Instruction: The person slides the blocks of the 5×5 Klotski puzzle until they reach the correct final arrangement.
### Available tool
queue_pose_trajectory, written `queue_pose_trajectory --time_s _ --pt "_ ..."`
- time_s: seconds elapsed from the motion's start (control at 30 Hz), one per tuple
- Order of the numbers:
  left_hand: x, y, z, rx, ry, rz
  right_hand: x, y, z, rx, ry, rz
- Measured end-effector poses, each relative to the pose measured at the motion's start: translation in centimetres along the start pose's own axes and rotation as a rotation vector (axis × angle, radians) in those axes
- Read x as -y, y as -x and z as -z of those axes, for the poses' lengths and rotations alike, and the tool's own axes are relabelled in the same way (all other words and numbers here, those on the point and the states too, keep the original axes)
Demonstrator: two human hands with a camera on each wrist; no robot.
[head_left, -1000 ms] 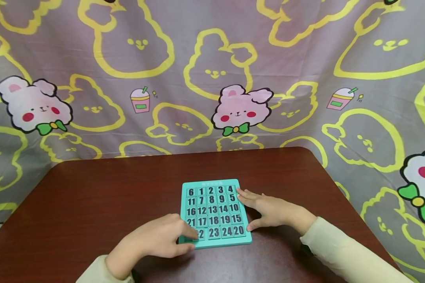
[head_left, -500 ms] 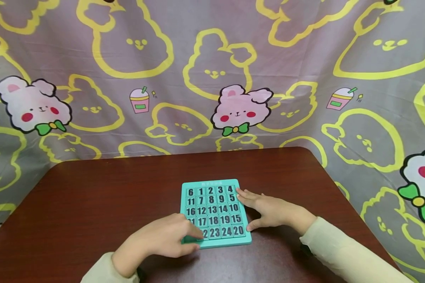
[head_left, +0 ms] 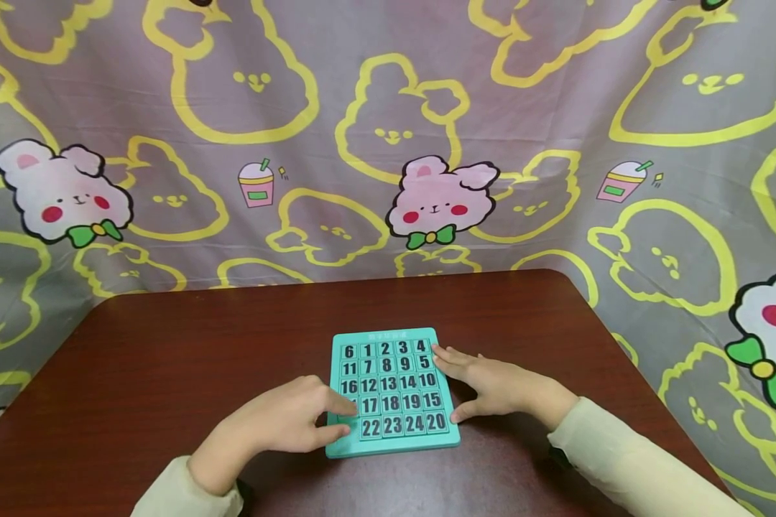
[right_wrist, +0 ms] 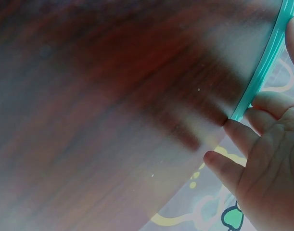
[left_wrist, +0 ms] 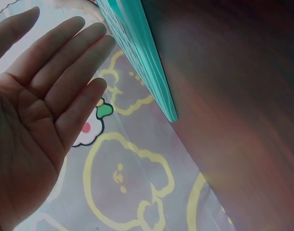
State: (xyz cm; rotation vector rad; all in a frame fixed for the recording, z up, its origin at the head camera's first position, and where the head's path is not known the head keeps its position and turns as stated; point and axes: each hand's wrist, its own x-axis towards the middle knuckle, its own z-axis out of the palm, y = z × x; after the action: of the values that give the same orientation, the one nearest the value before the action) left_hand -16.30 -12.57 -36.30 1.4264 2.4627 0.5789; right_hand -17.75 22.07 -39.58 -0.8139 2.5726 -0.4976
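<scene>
A turquoise sliding number puzzle lies flat on the table, its tiles bearing black numbers. Its bottom row reads 22, 23, 24, 20, with a gap at the left end. My left hand reaches over the lower left corner; the index fingertip is on the 21 tile and partly covers it, with the thumb by the bottom left of the frame. In the left wrist view, the fingers of that hand look extended. Along the puzzle's right side rests my right hand, fingertips at the upper edge and thumb near the lower right corner.
The dark reddish-brown table has rounded far corners. Behind it and along the sides hangs a grey curtain printed with yellow outlines and cartoon rabbits. Pale sleeves cover both forearms.
The 22 tile has slid right against 23, leaving the gap at the bottom left. My left index finger has moved from 22 up and left onto 21. The right hand stays put.
</scene>
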Motion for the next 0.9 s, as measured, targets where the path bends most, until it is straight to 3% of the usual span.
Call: queue_pose_trajectory --time_s 0.33,0.9 --pt "0.97 -0.11 0.28 0.018 0.020 0.098 0.05 0.00 0.01 -0.002 -0.004 0.002" --pt "0.49 0.55 -0.38 0.022 -0.003 0.074 0.16 0.09 0.08 0.003 -0.002 0.001"
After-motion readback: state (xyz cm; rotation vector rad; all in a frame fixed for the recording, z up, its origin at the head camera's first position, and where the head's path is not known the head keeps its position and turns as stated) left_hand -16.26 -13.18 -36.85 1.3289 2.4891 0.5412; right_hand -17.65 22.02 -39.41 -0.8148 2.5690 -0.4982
